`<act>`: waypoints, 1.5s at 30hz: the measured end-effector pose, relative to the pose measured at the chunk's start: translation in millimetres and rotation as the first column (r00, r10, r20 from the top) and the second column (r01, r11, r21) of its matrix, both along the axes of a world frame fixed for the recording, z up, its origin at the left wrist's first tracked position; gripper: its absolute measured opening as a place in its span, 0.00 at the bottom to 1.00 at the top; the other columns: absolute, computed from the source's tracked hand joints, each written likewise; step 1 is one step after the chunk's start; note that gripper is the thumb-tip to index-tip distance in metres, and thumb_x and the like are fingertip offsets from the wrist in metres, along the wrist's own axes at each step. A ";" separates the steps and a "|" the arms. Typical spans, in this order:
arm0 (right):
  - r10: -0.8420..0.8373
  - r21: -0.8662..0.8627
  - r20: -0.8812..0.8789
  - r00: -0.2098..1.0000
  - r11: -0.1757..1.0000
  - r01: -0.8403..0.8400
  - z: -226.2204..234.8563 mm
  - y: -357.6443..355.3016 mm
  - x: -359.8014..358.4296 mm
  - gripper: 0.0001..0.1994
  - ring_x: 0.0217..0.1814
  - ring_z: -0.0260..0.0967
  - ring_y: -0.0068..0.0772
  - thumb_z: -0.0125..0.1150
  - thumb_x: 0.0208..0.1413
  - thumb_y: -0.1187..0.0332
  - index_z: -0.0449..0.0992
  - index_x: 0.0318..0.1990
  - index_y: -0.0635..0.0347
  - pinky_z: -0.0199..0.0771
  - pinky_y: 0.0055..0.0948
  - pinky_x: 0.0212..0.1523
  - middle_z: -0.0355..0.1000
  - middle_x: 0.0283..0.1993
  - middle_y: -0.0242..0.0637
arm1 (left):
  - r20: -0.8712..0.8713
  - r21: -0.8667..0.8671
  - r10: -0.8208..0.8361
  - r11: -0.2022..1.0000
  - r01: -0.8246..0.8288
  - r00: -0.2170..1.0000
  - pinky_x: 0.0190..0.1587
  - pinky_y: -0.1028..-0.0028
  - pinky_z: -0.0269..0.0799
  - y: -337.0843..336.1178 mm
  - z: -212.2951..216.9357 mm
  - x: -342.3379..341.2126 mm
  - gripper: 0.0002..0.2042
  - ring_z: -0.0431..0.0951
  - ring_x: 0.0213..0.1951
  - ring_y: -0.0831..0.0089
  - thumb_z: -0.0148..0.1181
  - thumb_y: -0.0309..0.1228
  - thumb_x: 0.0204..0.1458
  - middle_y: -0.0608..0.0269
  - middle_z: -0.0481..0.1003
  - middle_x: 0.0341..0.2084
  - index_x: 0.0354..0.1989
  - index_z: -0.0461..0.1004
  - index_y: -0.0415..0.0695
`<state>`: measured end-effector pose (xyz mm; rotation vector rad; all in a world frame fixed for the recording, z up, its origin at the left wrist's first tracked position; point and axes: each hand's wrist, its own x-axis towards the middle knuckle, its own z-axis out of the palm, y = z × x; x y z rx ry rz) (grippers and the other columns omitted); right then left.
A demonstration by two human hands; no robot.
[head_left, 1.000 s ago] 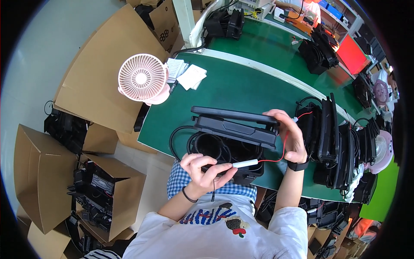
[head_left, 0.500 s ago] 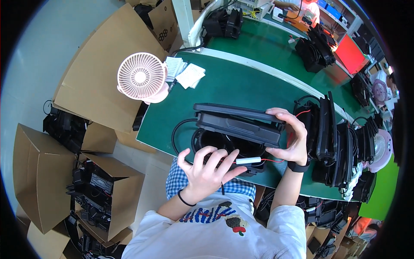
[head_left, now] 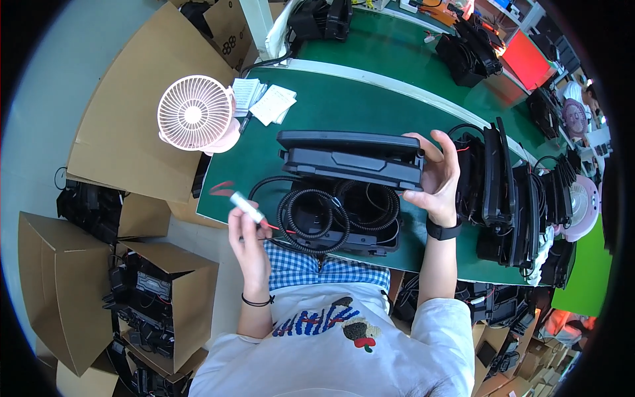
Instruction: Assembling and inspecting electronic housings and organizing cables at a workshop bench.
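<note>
In front of me on the green table (head_left: 317, 92) is a black plastic case (head_left: 354, 167), its hinged upper part tilted up. My right hand (head_left: 442, 177) grips that part by its right end, thumb below and fingers above. Under it lies the black lower part (head_left: 370, 246), with ribbed black cable (head_left: 313, 192) coiled over it. Off the table's near edge, my left hand (head_left: 250, 248) pinches a white tube-shaped piece (head_left: 246, 207). Red wire runs from both ends of the white piece; the far end is blurred.
A pink fan (head_left: 194, 114) and white paper slips (head_left: 272, 104) stand at the table's left. More black cases (head_left: 499, 185) crowd the right side beside another pink fan (head_left: 582, 204). Cardboard boxes (head_left: 188, 311) with black parts are on the floor at left. Another person (head_left: 582, 96) is far right.
My left hand has moved left, away from the coiled cable, and now holds the white piece that lay across the case. My right hand still grips the case. The whole view has shifted slightly.
</note>
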<state>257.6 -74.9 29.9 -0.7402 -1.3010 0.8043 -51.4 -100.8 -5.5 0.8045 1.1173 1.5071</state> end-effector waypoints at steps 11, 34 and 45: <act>-0.118 0.136 -0.090 0.989 0.982 0.129 -14.2 -2.0 -11.9 0.47 0.60 0.67 0.49 0.82 0.32 0.63 0.57 0.61 0.54 0.67 0.42 0.60 0.70 0.55 0.54 | -0.957 0.235 0.098 0.815 0.530 0.273 0.63 0.53 0.50 -10.1 65.5 -6.3 0.21 0.70 0.56 0.60 0.66 0.41 0.46 0.61 0.76 0.46 0.48 0.76 0.46; -0.367 0.048 -0.323 0.872 0.914 0.402 -2.0 -2.7 -17.5 0.46 0.61 0.66 0.44 0.78 0.37 0.51 0.55 0.63 0.51 0.69 0.38 0.60 0.66 0.59 0.57 | 0.727 0.517 -0.363 0.848 -0.116 0.582 0.37 0.82 0.71 -14.8 44.8 -32.4 0.09 0.66 0.43 0.72 0.44 0.18 0.60 0.63 0.64 0.36 0.40 0.65 0.49; -0.363 -0.023 -0.418 0.832 0.920 0.390 1.6 -2.9 -3.9 0.46 0.55 0.70 0.42 0.70 0.44 0.44 0.51 0.66 0.53 0.72 0.39 0.56 0.68 0.57 0.54 | 0.534 0.325 -0.094 0.940 -0.101 0.840 0.29 0.85 0.66 20.1 -7.6 -97.2 0.09 0.66 0.33 0.79 0.47 0.15 0.58 0.59 0.64 0.38 0.43 0.63 0.41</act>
